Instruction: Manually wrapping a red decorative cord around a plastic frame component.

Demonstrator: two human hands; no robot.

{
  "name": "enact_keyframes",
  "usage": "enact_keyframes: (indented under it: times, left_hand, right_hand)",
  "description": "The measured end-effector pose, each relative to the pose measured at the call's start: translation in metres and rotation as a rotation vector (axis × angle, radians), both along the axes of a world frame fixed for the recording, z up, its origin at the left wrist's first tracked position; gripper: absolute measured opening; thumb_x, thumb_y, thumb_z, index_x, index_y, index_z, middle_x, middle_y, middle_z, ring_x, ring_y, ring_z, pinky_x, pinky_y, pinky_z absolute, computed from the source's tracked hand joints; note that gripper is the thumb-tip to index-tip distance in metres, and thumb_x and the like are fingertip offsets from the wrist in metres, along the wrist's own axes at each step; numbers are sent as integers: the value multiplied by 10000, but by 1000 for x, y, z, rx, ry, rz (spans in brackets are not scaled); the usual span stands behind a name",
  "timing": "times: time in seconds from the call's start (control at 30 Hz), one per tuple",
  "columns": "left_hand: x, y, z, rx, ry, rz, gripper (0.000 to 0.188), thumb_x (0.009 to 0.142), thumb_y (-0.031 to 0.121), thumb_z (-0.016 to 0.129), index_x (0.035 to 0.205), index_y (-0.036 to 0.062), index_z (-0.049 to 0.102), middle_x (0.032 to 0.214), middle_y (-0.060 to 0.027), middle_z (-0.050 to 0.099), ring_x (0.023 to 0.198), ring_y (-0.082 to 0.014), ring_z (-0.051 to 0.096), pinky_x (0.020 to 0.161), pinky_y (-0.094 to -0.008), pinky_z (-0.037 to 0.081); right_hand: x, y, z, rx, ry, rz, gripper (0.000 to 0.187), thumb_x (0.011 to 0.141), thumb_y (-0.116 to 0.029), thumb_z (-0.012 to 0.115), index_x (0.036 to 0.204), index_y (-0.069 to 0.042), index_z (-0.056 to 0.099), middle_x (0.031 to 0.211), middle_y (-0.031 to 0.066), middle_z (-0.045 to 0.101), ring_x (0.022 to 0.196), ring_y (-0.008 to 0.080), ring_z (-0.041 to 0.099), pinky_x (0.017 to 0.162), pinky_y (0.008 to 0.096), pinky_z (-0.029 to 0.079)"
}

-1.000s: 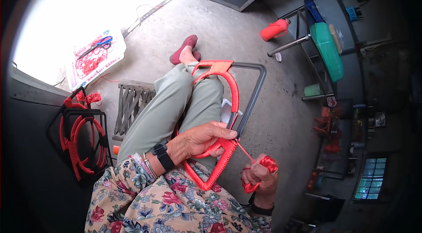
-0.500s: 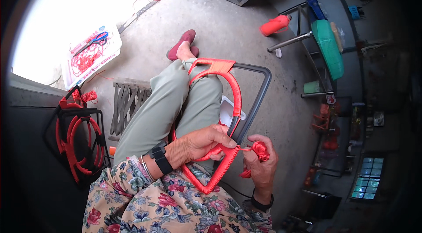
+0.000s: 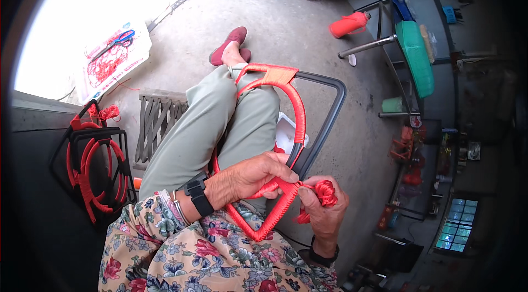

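Across my lap lies a black frame [image 3: 324,129] with an inner ring, much of it wrapped tightly in red cord. My left hand [image 3: 258,175] pinches the frame where the ring meets the straight side, its thumb on top and other fingers beneath. Close to its right, my right hand [image 3: 325,209] is closed around a small bundle of red cord [image 3: 324,193]. A short strand runs from the bundle to the wrapped corner, and my right thumb and fingertip pinch it near the frame. The near corner is covered in red; part of the ring and the far right side show bare black.
At the left, several similar red-and-black frames [image 3: 88,173] lean together. Blue-handled scissors [image 3: 118,43] rest on red cord scraps in a white tray [image 3: 140,58]. Beside my knee stands a strapped stool [image 3: 159,121]. A red thermos [image 3: 350,24] is near a metal-legged rack at the right.
My right hand has come closer to the frame, and the strand between the bundle and the corner is shorter. My left hand keeps its hold. The whole view has shifted slightly.
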State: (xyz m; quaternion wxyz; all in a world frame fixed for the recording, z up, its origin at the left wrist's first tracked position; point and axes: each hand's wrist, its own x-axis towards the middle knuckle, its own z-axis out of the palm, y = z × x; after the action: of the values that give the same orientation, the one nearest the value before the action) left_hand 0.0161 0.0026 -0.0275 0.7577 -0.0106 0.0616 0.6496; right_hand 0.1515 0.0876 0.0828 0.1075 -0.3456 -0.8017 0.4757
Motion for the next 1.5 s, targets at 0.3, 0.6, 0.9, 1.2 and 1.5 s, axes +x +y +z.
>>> enact_keyframes:
  times: [0.3,0.6,0.9,1.2,1.5]
  left_hand:
    - [-2,0,0,24,15,-32,179,820,0,626,983,23,554,648,-62,578,452,-129,504,387,-247,331]
    - [1,0,-3,-13,33,-27,127,844,12,630,952,26,565,652,-69,589,461,-127,520,390,-244,352]
    - [7,-7,-17,29,-95,76,108,860,31,567,838,59,466,635,-99,569,459,-176,544,364,-281,360]
    - [7,-8,-8,61,-212,170,94,922,116,527,893,31,498,644,-109,581,450,-209,552,377,-301,407]
    - [18,-11,-10,-107,-51,351,99,903,63,533,951,-23,543,738,-110,605,513,-203,603,432,-300,507]
  right_hand:
    - [-4,16,-6,-36,41,142,136,783,-46,712,862,-3,610,670,15,597,575,74,551,527,227,443]
    - [22,21,17,-296,17,21,173,798,-105,675,705,-15,560,570,16,552,492,97,511,463,246,398]
    - [-11,-9,19,263,42,584,138,759,-123,681,889,-166,663,688,34,554,598,207,588,513,314,424]
    - [15,-1,20,-551,151,-3,174,787,-107,687,715,6,576,565,-20,523,540,62,485,500,253,388]
    - [4,-3,16,211,-63,-69,189,792,-100,764,926,-13,662,657,-27,560,601,36,490,553,209,401]
